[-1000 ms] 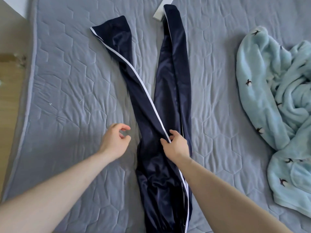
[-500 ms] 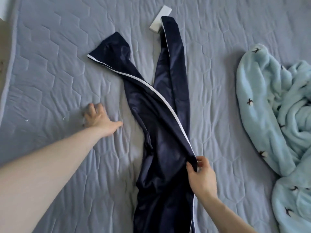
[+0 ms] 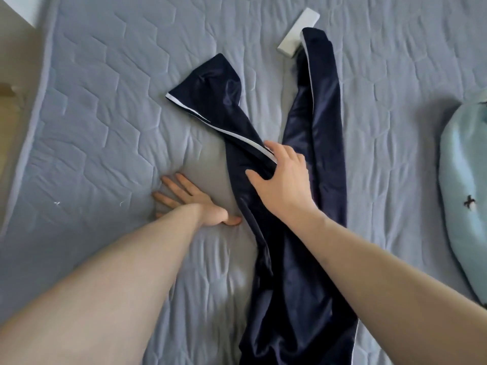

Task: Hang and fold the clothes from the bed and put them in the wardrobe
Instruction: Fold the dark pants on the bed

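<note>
Navy trousers (image 3: 295, 259) with a white side stripe are laid lengthwise on the grey quilted mattress (image 3: 105, 127), waist toward 6 o'clock, legs spread toward 12. The left leg is bent toward 10 o'clock. The right hand (image 3: 283, 180) is placed on that leg, thumb spread, fingers curled over the striped edge. The left hand (image 3: 195, 204) is pressed flat, fingers straight, on the mattress at 9 o'clock of the trousers. A white box (image 3: 299, 32) lies touching the right cuff. A light blue fleece garment (image 3: 463, 193) is seen at 3 o'clock.
</note>
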A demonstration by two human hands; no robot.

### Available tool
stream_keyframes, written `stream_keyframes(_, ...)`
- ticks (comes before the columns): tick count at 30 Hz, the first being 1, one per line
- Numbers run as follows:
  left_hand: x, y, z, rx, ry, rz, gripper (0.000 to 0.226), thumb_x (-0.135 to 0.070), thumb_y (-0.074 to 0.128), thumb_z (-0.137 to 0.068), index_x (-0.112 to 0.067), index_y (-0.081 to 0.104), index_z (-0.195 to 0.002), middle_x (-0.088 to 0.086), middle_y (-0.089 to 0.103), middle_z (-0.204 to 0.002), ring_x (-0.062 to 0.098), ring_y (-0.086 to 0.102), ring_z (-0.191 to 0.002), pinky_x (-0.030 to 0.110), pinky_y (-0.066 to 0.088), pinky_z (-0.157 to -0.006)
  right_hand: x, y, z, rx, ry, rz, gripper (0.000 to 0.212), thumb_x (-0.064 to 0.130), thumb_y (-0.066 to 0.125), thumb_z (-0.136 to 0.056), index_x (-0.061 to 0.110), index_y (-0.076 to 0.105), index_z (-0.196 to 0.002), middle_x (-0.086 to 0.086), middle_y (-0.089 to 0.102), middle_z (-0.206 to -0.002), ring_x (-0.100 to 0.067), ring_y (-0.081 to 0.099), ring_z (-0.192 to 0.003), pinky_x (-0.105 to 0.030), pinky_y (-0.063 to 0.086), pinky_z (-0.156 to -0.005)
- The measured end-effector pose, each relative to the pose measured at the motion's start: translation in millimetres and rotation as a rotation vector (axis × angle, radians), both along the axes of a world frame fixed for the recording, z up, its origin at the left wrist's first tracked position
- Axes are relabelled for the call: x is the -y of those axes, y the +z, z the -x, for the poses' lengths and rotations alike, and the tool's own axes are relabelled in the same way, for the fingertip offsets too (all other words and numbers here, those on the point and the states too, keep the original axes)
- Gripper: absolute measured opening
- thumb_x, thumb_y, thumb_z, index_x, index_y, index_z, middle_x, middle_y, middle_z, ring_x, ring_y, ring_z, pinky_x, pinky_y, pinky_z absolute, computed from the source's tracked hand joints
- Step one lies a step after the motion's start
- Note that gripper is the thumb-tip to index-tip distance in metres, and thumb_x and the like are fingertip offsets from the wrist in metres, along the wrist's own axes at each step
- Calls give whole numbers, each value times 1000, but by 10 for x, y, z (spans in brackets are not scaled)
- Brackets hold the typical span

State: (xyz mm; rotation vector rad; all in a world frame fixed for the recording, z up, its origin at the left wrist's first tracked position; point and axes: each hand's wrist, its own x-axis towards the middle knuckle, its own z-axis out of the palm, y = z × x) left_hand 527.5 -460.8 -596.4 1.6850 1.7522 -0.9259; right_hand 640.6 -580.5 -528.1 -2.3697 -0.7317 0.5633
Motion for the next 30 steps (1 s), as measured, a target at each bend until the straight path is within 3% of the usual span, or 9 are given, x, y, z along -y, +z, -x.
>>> stream_keyframes(4, -60, -45, -6, -3, 24, 24, 203, -78, 86, -2, -8, -67, -116, 18, -70, -125, 55, -28, -144, 77, 6, -114, -599, -75, -228, -1, 72, 145, 61, 42, 70, -94, 30, 50, -149, 3, 62, -138, -28, 53, -128, -44, 41, -105)
stream_keyframes(8, -82, 23, -17, -13, 20, 68, 203, -76, 88, -3, -9, -66, -118, 18, -69, -129, 55, -31, -144, 77, 3, -113, -731, 55, -423, -201, -165, -185, 18, 38, 58, -100, 30, 73, -100, 15, 68, -76, -7, 63, -72, -28, 52, -69)
stream_keyframes(12, -111, 95, -21, -26, 22, 93, 203, -70, 93, -8, -11, -65, -120, 18, -68, -132, 54, -35, -143, 79, 0, -112, -466, 205, -837, -112, -500, -501, 40, 37, 47, -102, 23, 39, -66, 13, 39, -55, -6, 34, -55, -19, 34, -53)
stream_keyframes(16, -103, 154, -27, -39, -12, 105, 202, -73, 91, -8, -10, -65, -120, 18, -68, -132, 53, -34, -144, 78, 1, -113, -48, 72, -1333, -136, -735, -213, 41, 34, 43, -106, 16, 45, -69, 8, 43, -62, -14, 43, -63, -28, 36, -59)
stream_keyframes(18, -89, 207, -54, -52, -20, 101, 201, -73, 92, -12, -10, -65, -120, 18, -68, -132, 52, -33, -145, 76, 2, -114, 181, -56, -1468, -196, -686, 70, 29, 37, 46, -105, 17, 66, -106, 4, 64, -90, -27, 60, -93, -33, 44, -79)
stream_keyframes(19, -84, 237, -67, -61, -28, 102, 200, -74, 92, -14, -10, -65, -120, 18, -68, -131, 52, -32, -145, 76, 3, -114, 260, -112, -1507, -204, -652, 156, 39, 40, 48, -104, 17, 61, -133, 0, 69, -114, -31, 61, -113, -36, 45, -92)
stream_keyframes(23, -81, 304, -117, -91, -38, 105, 198, -73, 93, -21, -9, -63, -124, 20, -67, -133, 53, -30, -146, 75, 5, -115, 219, -159, -1613, -88, -604, 108, 70, 49, 61, -95, 23, 38, -157, -3, 47, -152, -27, 46, -138, -40, 38, -109)
stream_keyframes(27, -81, 268, -128, -105, -35, 116, 199, -75, 92, -20, -7, -62, -124, 22, -66, -133, 54, -28, -146, 75, 6, -115, -92, -50, -1772, 246, -243, 44, 79, 35, 73, -89, 25, 36, -158, 0, 40, -157, -29, 38, -140, -39, 33, -115)
stream_keyframes(30, -98, 225, -96, -87, -14, 125, 200, -75, 91, -14, -7, -65, -120, 22, -67, -132, 54, -30, -146, 75, 5, -115, -470, -6, -1852, 200, -3, 104, 97, 30, 79, -86, 30, 21, -164, 0, 38, -158, -29, 44, -136, -42, 47, -105)
